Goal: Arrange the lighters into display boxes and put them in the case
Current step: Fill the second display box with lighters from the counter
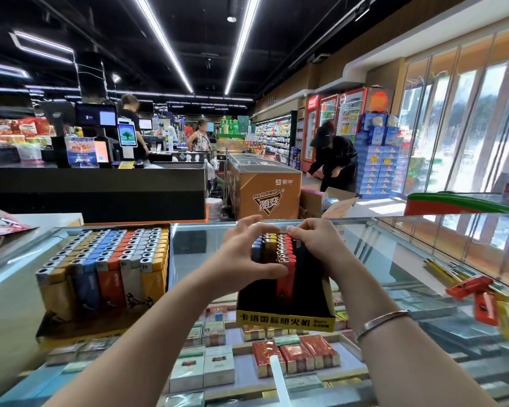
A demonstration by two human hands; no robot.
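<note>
A black display box with a yellow front strip (285,320) stands on the glass counter (394,251) in front of me. Rows of blue, yellow and red lighters (285,277) stand in its far part. My left hand (241,259) grips the lighters from the left, thumb across their near side. My right hand (315,245) presses on their tops and right side with curled fingers. A second, full display box (106,268) of yellow, blue, orange and white lighters sits to the left. Loose red and yellow lighters (470,289) lie at the right.
Cigarette packs (294,356) fill the case under the glass. A pink bag (0,221) lies at the far left. Beyond the counter are a checkout desk (100,183), an orange freezer (265,189), and several people.
</note>
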